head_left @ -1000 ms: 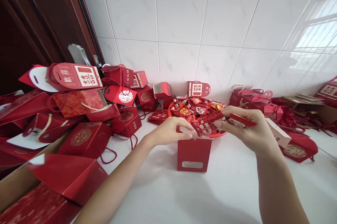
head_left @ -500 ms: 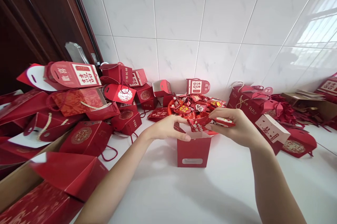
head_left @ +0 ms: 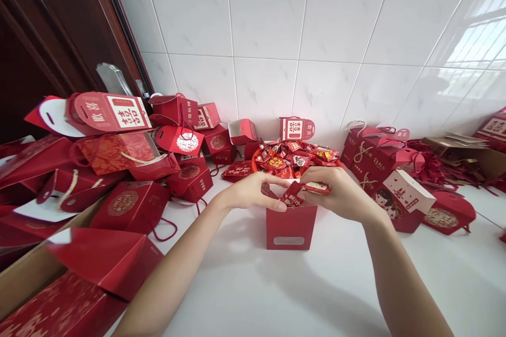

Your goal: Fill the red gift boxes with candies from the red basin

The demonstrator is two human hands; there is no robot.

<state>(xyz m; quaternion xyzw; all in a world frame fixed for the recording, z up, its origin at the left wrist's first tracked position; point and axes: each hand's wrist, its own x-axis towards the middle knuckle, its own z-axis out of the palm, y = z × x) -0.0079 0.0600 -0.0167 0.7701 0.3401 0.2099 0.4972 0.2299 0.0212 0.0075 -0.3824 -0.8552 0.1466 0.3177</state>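
A red gift box [head_left: 291,229] with a clear slot near its base stands upright on the white table, its top open. My left hand [head_left: 247,192] grips the box's upper left edge, thumb on the near side and fingers behind. Over the opening, my right hand [head_left: 336,189] is closed on red-wrapped candies; one red wrapper [head_left: 292,195] hangs at the box mouth, and another packet with a pale face [head_left: 316,187] sits under the fingers. Just behind is a red bowl [head_left: 343,164] heaped with wrapped candies [head_left: 282,160].
Many red gift boxes [head_left: 128,205] are piled at the left, some in a cardboard carton [head_left: 23,260]. More handled boxes [head_left: 367,152] and an open brown carton [head_left: 446,150] stand at the right. A tiled wall [head_left: 264,10] rises behind; a dark door [head_left: 59,20] is at left.
My right hand has moved left with the candies, from beside the box to over its opening. My left hand stays on the box edge.
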